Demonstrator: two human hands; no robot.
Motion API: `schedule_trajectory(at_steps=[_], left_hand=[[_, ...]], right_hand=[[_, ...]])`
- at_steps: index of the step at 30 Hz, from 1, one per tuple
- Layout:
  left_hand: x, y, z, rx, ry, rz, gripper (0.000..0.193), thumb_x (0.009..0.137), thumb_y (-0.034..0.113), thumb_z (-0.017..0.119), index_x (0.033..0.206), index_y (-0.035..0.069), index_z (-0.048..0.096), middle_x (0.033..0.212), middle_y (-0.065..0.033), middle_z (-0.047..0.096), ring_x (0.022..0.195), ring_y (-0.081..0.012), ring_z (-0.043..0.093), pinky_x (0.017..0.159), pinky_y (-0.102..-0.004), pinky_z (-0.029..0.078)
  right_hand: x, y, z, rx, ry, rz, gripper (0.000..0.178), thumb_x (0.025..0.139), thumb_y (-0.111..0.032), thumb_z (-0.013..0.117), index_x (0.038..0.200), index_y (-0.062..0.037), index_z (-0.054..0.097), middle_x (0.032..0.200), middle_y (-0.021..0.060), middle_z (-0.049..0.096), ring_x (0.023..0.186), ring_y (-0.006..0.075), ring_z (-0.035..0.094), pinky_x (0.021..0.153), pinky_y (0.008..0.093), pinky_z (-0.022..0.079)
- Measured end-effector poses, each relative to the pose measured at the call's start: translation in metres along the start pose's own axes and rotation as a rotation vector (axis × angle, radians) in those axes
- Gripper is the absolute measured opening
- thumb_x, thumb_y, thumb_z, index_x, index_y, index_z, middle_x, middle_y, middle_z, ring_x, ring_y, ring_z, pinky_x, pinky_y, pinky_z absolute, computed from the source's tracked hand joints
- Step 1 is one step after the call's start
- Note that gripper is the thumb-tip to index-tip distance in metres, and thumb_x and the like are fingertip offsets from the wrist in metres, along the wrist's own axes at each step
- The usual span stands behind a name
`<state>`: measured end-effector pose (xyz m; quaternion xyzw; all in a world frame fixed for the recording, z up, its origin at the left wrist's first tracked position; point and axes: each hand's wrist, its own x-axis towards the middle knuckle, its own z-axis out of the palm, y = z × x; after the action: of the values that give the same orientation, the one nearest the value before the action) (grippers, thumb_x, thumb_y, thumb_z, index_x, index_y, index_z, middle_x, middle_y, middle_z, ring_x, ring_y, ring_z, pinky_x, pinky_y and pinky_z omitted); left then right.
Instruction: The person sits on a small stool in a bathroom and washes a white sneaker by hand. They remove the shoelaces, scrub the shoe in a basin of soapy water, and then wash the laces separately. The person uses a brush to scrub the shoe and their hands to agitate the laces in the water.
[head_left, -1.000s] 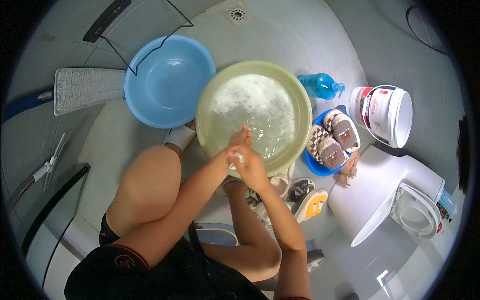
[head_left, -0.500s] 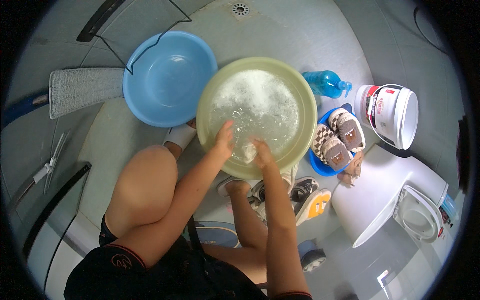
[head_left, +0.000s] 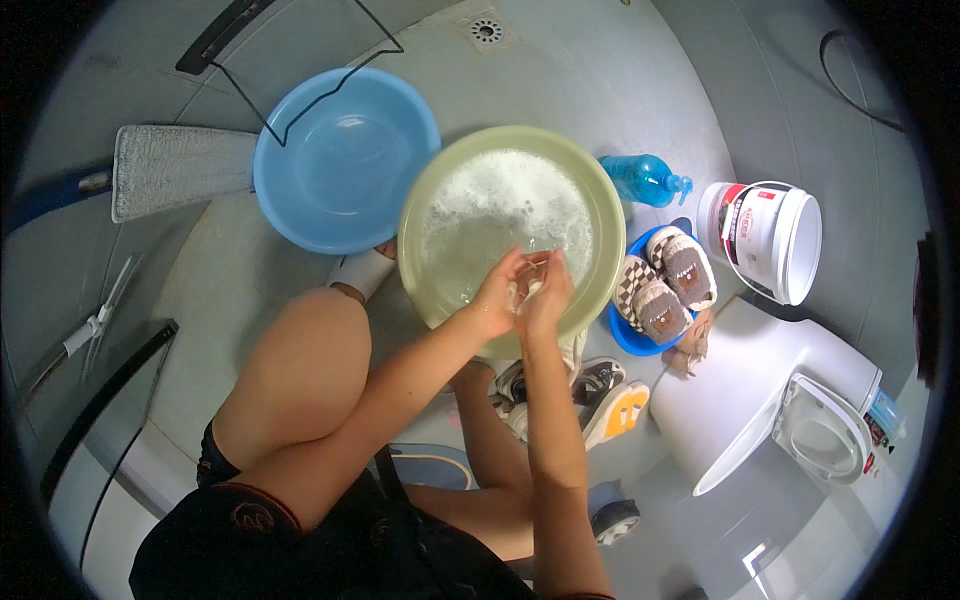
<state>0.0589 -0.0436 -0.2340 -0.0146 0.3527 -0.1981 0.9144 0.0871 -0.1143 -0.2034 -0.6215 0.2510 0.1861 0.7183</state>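
A yellow-green basin (head_left: 412,215) holds cloudy water with white foam (head_left: 510,185) along its far side. Over the near part of this basin my left hand (head_left: 494,298) and my right hand (head_left: 545,292) are brought together, fingers curled toward each other. Between them is a small wet white piece, seemingly cloth (head_left: 533,288); the fingers hide most of it, so its kind is unclear. To the left of the basin stands a light blue basin (head_left: 345,170) with nothing in it.
On the right are a blue pump bottle (head_left: 640,180), checkered slippers (head_left: 655,300) in a small blue basin (head_left: 640,345), a white bucket (head_left: 765,240) on its side and a white toilet (head_left: 715,400). Several shoes (head_left: 600,390) lie near my feet. A grey flat mop (head_left: 185,172) leans left.
My left hand has moved right to meet my right hand, and both now close around the white piece. The right hand has risen slightly from the water. The view has shifted a little.
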Motion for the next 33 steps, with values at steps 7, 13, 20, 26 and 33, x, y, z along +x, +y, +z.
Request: schedule_trajectory(at_steps=[7, 13, 20, 26, 33], left_hand=[[-0.001, 0.009, 0.010, 0.203, 0.043, 0.151, 0.053, 0.094, 0.045, 0.050, 0.132, 0.008, 0.050, 0.131, -0.0078, 0.051, 0.121, -0.0207, 0.047, 0.101, -0.0348, 0.037], [0.003, 0.010, 0.002, 0.453, 0.130, 0.317, 0.056, 0.098, 0.045, 0.042, 0.140, 0.008, 0.041, 0.140, -0.0087, 0.044, 0.127, -0.0228, 0.042, 0.106, -0.0347, 0.032], [0.003, 0.005, 0.014, 1.012, 0.553, 0.604, 0.064, 0.099, 0.049, 0.031, 0.138, -0.001, 0.039, 0.147, -0.0216, 0.033, 0.136, -0.0338, 0.032, 0.110, -0.0406, 0.026], [0.019, -0.006, -0.023, 0.940, 0.617, 0.686, 0.044, 0.098, 0.038, 0.041, 0.115, 0.000, 0.055, 0.110, -0.0166, 0.059, 0.106, -0.0317, 0.054, 0.092, -0.0418, 0.039], [0.018, -0.020, -0.100, 0.590, 0.672, 0.362, 0.030, 0.095, 0.032, 0.047, 0.115, 0.010, 0.054, 0.118, -0.0026, 0.056, 0.099, -0.0176, 0.057, 0.084, -0.0333, 0.043]], right_hand=[[-0.008, 0.027, 0.009, -0.816, 0.088, -0.475, 0.030, 0.095, -0.011, 0.047, 0.122, 0.0009, 0.053, 0.134, 0.0216, 0.046, 0.122, 0.0271, 0.046, 0.101, 0.0383, 0.037], [-0.010, 0.018, 0.019, 0.017, 0.031, -0.019, 0.056, 0.101, -0.040, 0.040, 0.137, 0.0032, 0.044, 0.153, 0.0163, 0.025, 0.141, 0.0251, 0.025, 0.114, 0.0352, 0.021], [-0.030, 0.004, 0.025, -0.098, -0.015, 0.092, 0.046, 0.101, -0.035, 0.046, 0.127, 0.0026, 0.054, 0.108, 0.0078, 0.062, 0.099, 0.0162, 0.055, 0.090, 0.0295, 0.043], [-0.013, -0.027, 0.029, -0.192, 0.042, 0.000, 0.030, 0.101, -0.030, 0.045, 0.112, -0.0071, 0.060, 0.078, 0.0011, 0.057, 0.053, 0.0070, 0.045, 0.043, 0.0200, 0.035], [0.009, -0.041, 0.012, 0.064, 0.121, 0.171, 0.051, 0.096, -0.055, 0.044, 0.065, -0.0150, 0.035, 0.050, -0.0022, 0.029, 0.039, 0.0107, 0.024, 0.037, 0.0255, 0.016]])
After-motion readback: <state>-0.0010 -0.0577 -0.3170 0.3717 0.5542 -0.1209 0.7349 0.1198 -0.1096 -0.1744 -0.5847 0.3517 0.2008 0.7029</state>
